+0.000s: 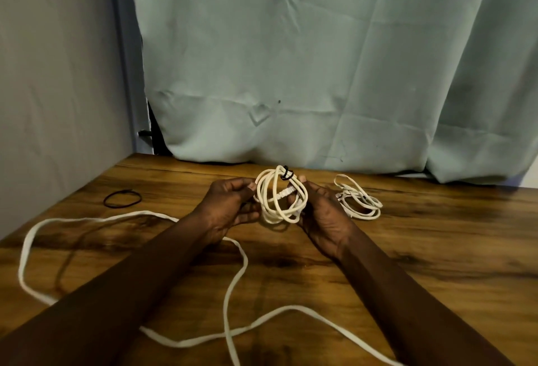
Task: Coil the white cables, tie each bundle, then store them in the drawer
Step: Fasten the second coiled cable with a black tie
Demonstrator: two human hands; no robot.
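hands: left hand [230,205], right hand [323,214] both clasp coil [279,199], steadying loops | band [286,173] cinches top, keeps shape | long cable [246,261] uncoiled on worktop [436,249]

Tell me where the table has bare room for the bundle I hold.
Bare wood lies on the table right of the right hand, nearer than the small coil. Another patch lies between black band and curtain. The loose cable crowds the left and near side.

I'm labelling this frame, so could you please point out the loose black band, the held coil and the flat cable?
loose band [120,206]: head view, near arc.
held coil [285,192]: head view, its plug.
flat cable [21,263]: head view, left bend.
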